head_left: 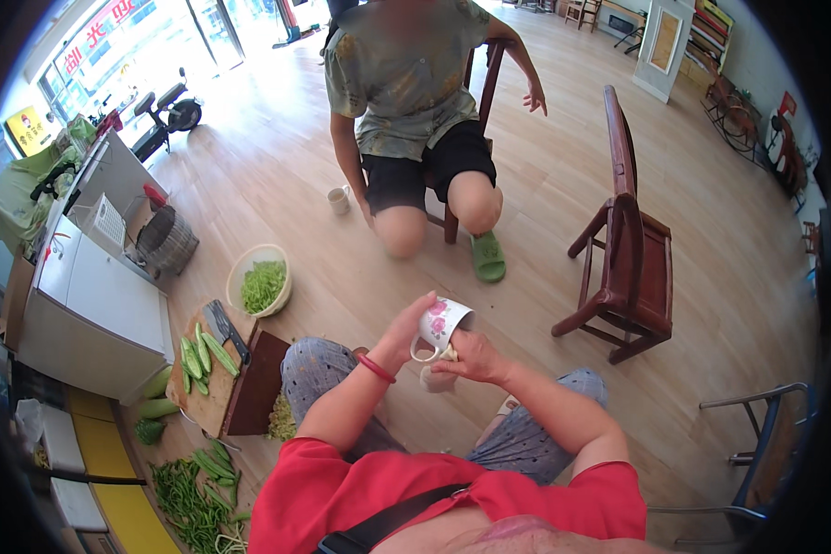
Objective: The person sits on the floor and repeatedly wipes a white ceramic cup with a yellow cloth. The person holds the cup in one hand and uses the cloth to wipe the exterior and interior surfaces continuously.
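In front of me a white mug [437, 320] with pink flowers is tipped on its side, its mouth toward the right. My left hand [404, 328] is closed around its base end, a red bangle on that wrist. At the mug's mouth and handle, my right hand [480, 358] has its fingers bent around a small pale thing [450, 353] whose kind I cannot make out. Just below the hands, a second pale cup [437, 379] is partly hidden by them.
A cutting board [214, 402] with cut green gourds [194, 358] and a black-handled knife [226, 331] stands at left, beside a bowl of shredded greens [263, 284]. Green peppers [189, 489] lie nearby. Opposite sits a person [406, 111]; a wooden chair [632, 258] stands right.
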The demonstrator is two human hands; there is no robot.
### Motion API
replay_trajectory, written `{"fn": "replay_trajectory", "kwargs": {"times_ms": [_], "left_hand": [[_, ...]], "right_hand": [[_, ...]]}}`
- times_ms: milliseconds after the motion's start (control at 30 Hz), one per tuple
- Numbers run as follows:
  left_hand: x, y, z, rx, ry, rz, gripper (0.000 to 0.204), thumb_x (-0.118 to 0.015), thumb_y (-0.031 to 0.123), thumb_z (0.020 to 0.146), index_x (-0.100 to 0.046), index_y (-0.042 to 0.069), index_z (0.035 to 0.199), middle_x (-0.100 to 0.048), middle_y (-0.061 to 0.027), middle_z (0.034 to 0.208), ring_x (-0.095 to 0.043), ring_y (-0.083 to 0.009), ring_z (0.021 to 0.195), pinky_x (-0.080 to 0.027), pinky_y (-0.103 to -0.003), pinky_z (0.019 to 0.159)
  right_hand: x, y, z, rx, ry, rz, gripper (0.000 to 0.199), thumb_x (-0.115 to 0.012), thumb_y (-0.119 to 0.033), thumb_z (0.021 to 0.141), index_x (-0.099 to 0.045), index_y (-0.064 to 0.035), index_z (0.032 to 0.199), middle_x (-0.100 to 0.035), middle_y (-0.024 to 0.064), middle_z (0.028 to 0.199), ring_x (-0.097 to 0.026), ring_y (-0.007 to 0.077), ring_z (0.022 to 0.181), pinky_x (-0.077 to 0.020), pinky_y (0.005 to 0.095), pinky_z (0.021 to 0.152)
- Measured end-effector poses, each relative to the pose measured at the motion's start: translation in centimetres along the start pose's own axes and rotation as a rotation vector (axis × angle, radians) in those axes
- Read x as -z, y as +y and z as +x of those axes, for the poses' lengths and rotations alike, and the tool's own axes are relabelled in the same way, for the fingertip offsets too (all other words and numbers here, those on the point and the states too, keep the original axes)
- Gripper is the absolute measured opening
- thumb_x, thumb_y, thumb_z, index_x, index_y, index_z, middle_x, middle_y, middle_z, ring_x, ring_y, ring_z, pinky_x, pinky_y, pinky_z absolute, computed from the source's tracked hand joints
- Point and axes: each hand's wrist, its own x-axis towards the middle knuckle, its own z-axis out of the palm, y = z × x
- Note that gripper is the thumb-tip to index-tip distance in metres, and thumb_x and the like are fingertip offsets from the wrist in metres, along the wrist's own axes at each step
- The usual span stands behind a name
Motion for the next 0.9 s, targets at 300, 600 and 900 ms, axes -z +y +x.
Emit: {"fn": "replay_trajectory", "kwargs": {"times_ms": [300,600,900], "left_hand": [[-0.3,-1.5,-0.5,0.115,-0.002,-0.027,0.037,-0.045,0.038,0.094,-0.058,0.004,0.096,-0.066,-0.0091,0.088,-0.065,-0.0205,0.076,-0.054,-0.034,0.071],[-1.8,-2.0,-2.3,0.090,0.030,0.015,0.037,-0.042,0.041,0.094,-0.058,0.008,0.097,-0.065,-0.0056,0.089,-0.064,-0.0174,0.077,-0.053,-0.032,0.069],[-2.7,-0.9,-2.9,0.011,0.061,0.305,0.044,-0.042,0.043,0.095,-0.056,0.004,0.109,-0.063,-0.0052,0.096,-0.061,-0.0152,0.083,-0.050,-0.029,0.074]], "right_hand": [[-0.4,-0.7,-1.3,0.130,0.113,-0.181,0.049,-0.070,-0.024,0.071,-0.052,-0.0008,0.110,-0.059,0.0200,0.101,-0.059,0.0358,0.090,-0.0485,0.0432,0.076],[-1.0,-1.2,-2.4,0.088,0.195,-0.199,0.033,-0.070,-0.026,0.071,-0.055,-0.0013,0.087,-0.061,0.0179,0.074,-0.061,0.0365,0.068,-0.0488,0.0435,0.060],[0.6,-2.0,-2.3,0.053,0.200,-0.218,0.030,-0.066,-0.024,0.071,-0.055,-0.0016,0.087,-0.060,0.0184,0.075,-0.060,0.0376,0.071,-0.0484,0.0455,0.062]]}}
